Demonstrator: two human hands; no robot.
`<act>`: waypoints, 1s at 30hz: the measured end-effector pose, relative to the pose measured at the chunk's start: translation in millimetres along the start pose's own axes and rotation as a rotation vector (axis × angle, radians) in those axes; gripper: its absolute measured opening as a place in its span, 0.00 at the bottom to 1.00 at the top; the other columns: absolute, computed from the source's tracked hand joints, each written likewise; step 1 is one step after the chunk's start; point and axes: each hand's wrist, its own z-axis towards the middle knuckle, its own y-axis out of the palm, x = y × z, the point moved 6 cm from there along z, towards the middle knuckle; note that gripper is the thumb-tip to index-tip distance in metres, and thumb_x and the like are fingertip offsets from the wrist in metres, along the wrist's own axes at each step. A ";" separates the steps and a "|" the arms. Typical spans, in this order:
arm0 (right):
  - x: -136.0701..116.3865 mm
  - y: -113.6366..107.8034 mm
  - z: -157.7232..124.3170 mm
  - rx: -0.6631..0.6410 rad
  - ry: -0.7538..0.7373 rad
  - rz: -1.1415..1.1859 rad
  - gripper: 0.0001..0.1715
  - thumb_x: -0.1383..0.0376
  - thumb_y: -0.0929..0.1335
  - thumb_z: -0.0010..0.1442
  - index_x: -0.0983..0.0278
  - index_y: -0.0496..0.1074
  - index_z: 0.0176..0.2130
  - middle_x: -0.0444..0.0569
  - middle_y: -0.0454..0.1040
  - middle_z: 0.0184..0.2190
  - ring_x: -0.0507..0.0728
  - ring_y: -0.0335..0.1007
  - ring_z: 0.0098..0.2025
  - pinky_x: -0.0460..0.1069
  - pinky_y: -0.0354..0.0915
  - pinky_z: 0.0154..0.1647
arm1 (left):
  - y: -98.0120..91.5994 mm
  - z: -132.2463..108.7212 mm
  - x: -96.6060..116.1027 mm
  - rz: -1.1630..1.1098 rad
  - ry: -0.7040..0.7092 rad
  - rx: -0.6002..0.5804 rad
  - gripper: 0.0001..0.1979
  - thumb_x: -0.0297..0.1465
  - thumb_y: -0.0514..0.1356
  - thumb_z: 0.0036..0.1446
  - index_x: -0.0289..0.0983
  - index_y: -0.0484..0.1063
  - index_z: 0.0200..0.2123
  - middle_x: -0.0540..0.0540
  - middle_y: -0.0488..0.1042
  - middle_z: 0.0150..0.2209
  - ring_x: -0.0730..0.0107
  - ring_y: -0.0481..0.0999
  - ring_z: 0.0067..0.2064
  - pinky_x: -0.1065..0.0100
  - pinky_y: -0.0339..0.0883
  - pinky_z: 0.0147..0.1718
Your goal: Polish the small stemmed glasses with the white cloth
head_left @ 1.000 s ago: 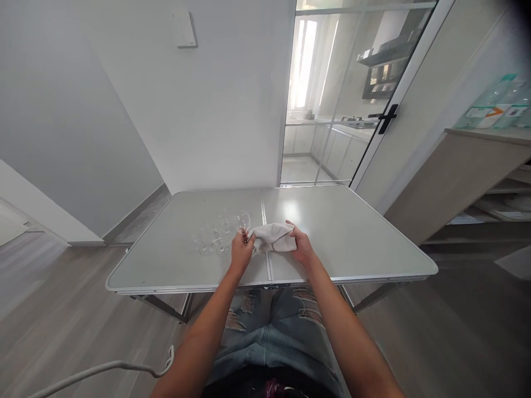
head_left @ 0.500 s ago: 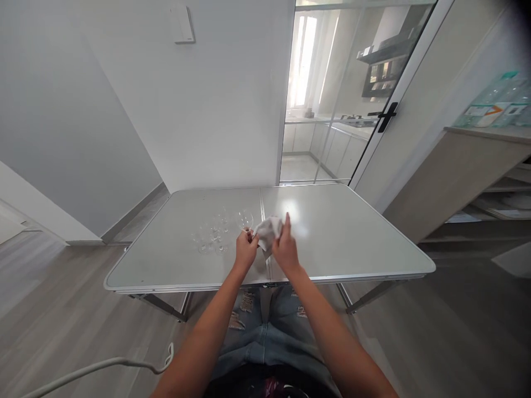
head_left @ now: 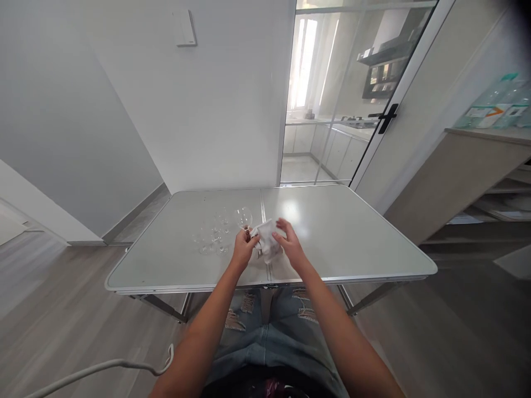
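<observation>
Well, wineglass (head_left: 244,215) in left hand (head_left: 242,250).

No readable text, orange mark (head_left: 494,113) on bottle labels (head_left: 478,112), tiny illegible mark (head_left: 191,42) on white wall plate (head_left: 183,27)

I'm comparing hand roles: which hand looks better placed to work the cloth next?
Probably the right hand: it is loosely open at the right side of the cloth, while the left hand is occupied gripping a glass.
</observation>
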 end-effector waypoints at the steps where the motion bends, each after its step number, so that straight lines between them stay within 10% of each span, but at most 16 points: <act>1: 6.4 2.1 2.3 -0.081 0.096 0.055 0.29 0.52 0.72 0.56 0.61 0.71 0.55 0.54 0.75 0.53 0.64 0.70 0.56 0.58 0.67 0.56 | 1.1 1.1 0.5 0.011 0.004 -0.030 0.16 0.38 0.66 0.50 0.37 0.61 0.28 0.55 0.63 0.26 0.77 0.65 0.27 0.74 0.61 0.27; 4: 26.3 -1.1 6.7 -0.153 0.281 0.223 0.26 0.53 0.75 0.50 0.65 0.74 0.45 0.52 0.79 0.39 0.61 0.75 0.40 0.53 0.71 0.41 | 2.9 2.7 -0.6 0.035 -0.011 -0.092 0.16 0.41 0.65 0.53 0.37 0.62 0.31 0.52 0.67 0.29 0.75 0.69 0.29 0.73 0.63 0.28; 8: 49.1 -59.8 11.3 0.524 0.252 0.191 0.25 0.54 0.74 0.47 0.65 0.72 0.41 0.48 0.77 0.32 0.58 0.73 0.33 0.50 0.68 0.33 | -3.3 2.4 -4.5 0.190 -0.020 -0.077 0.20 0.48 0.48 0.66 0.37 0.67 0.38 0.45 0.74 0.36 0.70 0.75 0.33 0.68 0.66 0.34; 11: 41.8 -84.3 11.7 0.795 0.110 -0.046 0.19 0.56 0.71 0.50 0.64 0.70 0.39 0.46 0.75 0.31 0.55 0.70 0.33 0.48 0.65 0.33 | -9.7 4.1 -4.1 0.611 0.070 -0.061 0.19 0.44 0.47 0.69 0.38 0.70 0.36 0.47 0.75 0.29 0.68 0.74 0.31 0.67 0.62 0.36; 20: 3.3 -17.6 17.5 0.279 -0.143 -0.392 0.19 0.62 0.63 0.59 0.63 0.66 0.51 0.42 0.71 0.30 0.53 0.62 0.27 0.47 0.60 0.31 | -2.9 2.1 -11.9 1.167 0.285 -0.187 0.15 0.39 0.58 0.66 0.42 0.75 0.51 0.44 0.81 0.41 0.63 0.78 0.40 0.64 0.58 0.40; 30: 18.0 -12.7 17.2 -0.051 -0.084 -0.368 0.24 0.58 0.64 0.63 0.60 0.59 0.56 0.39 0.65 0.28 0.52 0.58 0.27 0.46 0.57 0.31 | -12.6 -9.8 -31.0 1.236 0.379 -0.162 0.17 0.40 0.55 0.67 0.39 0.73 0.53 0.41 0.81 0.42 0.63 0.79 0.41 0.63 0.59 0.42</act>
